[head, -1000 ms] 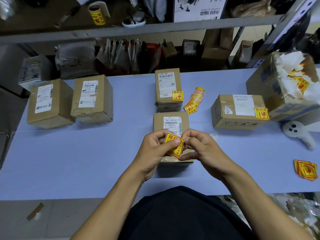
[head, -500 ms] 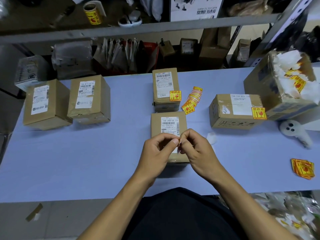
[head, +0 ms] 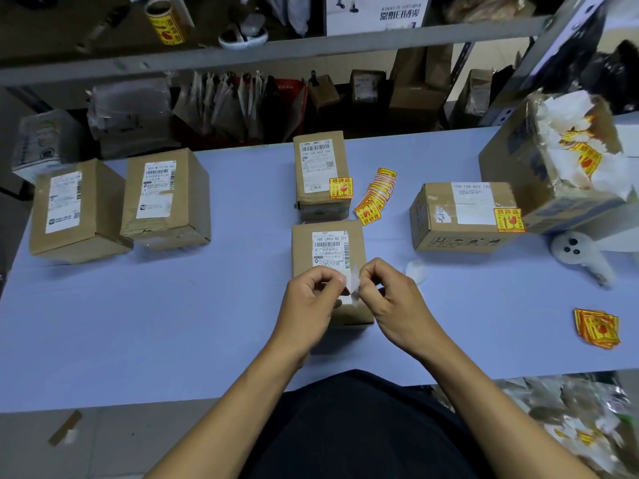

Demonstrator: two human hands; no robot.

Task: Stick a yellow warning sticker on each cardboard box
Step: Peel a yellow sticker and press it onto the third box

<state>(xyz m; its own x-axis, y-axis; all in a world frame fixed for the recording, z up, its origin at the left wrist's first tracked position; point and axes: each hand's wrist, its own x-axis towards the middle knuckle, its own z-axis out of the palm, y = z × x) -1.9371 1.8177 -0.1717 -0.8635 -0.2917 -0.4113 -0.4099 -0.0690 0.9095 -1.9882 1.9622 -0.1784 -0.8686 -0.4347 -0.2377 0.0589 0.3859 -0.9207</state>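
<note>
My left hand (head: 311, 300) and my right hand (head: 390, 299) pinch one sticker (head: 353, 283) between their fingertips; only its white backing side shows, edge-on. They hover over the near end of a small cardboard box (head: 326, 247) with a white shipping label and no yellow sticker visible. Behind it stands a box (head: 320, 174) bearing a yellow sticker, and to the right another stickered box (head: 463, 216). Two boxes at the left (head: 76, 209) (head: 166, 195) carry only white labels. A fan of loose yellow stickers (head: 375, 197) lies between the middle boxes.
A second pile of yellow stickers (head: 596, 328) lies near the table's right front. A large open carton (head: 553, 167) holds peeled backing paper. A white device (head: 577, 254) lies beside it. A sticker roll (head: 166, 20) sits on the shelf above. The table (head: 173, 323) is pale blue.
The sticker's yellow face was visible a second ago; my hands have turned it so only the white backing shows, and my fingertips have drawn closer together over the box.
</note>
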